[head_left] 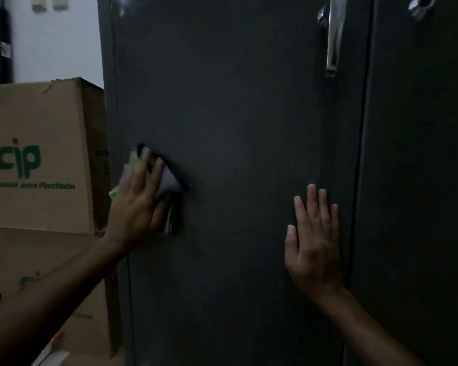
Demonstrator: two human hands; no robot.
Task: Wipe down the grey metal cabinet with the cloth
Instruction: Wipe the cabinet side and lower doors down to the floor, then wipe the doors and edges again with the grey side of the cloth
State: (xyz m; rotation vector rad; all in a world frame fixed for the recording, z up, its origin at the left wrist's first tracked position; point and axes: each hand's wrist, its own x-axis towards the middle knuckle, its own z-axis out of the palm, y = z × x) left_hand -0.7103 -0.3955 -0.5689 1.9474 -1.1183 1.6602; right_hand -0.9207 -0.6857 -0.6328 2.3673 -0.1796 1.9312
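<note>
The grey metal cabinet (pixel 236 114) fills most of the view, its left door facing me. My left hand (pixel 136 204) presses a crumpled cloth (pixel 169 184), pale with green and dark parts, flat against the door near its left edge. Most of the cloth is hidden under the palm and fingers. My right hand (pixel 313 241) lies flat on the same door near its right edge, fingers together and pointing up, holding nothing.
A chrome handle (pixel 332 35) hangs at the top right of the door, beside the seam to the second door (pixel 421 154). Stacked cardboard boxes (pixel 37 154) with green print stand against the cabinet's left side. A white wall (pixel 56 43) is behind them.
</note>
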